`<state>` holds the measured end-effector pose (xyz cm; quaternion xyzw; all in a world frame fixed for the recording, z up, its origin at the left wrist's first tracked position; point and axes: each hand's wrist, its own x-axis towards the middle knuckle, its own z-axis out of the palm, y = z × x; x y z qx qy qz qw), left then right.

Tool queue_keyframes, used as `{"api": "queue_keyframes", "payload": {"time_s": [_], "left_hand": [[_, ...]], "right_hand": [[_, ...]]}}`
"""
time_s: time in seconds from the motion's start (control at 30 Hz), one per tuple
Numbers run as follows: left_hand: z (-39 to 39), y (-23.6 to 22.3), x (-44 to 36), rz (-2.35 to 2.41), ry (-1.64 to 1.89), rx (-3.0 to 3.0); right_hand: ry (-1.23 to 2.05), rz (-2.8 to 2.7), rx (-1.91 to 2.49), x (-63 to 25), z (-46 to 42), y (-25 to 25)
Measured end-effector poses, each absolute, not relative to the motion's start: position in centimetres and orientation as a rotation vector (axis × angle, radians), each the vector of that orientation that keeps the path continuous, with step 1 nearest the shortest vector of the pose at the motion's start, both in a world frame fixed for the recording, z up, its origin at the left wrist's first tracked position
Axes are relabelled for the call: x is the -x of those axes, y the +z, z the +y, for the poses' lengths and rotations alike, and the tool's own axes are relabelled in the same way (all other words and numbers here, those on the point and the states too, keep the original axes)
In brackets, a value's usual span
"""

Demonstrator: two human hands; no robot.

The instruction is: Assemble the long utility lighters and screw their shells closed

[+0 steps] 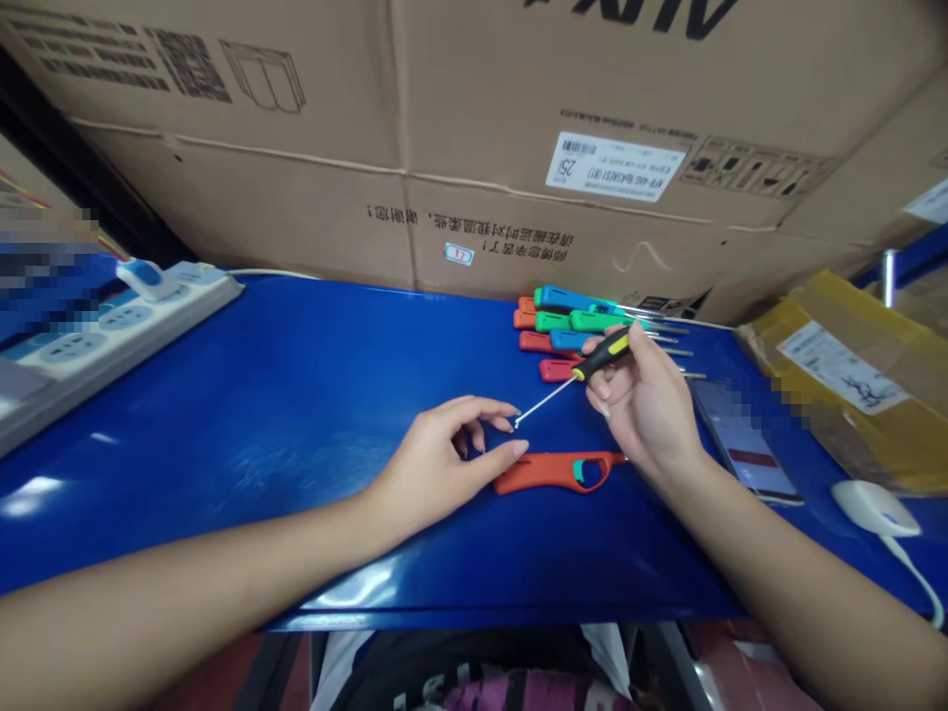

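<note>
My right hand (pixel 652 405) grips the black and yellow handle of a screwdriver (pixel 548 401), its thin shaft slanting down to the left. At the shaft's end is a small light bit, too small to make out. My left hand (pixel 444 449) is beside that tip, thumb and index finger apart around it. Just under the left thumb, an orange long-nosed lighter (pixel 537 473) with a green trigger lies on the blue table (pixel 311 405). Behind the right hand lie several more such lighters (pixel 570 321) in red, orange, green and blue, their metal nozzles pointing right.
A large cardboard box (pixel 296 188) stands along the table's back edge. At the left is a white power strip (pixel 125 316) with a plug in it. To the right are a phone (pixel 748 439), a yellow-taped parcel (pixel 859 385) and a white corded device (pixel 874 509).
</note>
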<state>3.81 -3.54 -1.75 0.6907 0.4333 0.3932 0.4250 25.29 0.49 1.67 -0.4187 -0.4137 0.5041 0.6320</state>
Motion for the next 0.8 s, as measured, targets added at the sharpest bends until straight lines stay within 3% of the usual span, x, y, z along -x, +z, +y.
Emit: {"api": "queue_keyframes", "payload": {"time_s": [0.8], "left_hand": [[-2.9,-0.83,-3.7,1.004,0.993,-1.537]], "right_hand": [[1.218,-0.873,0.909,-25.33,-0.05,2.04]]}}
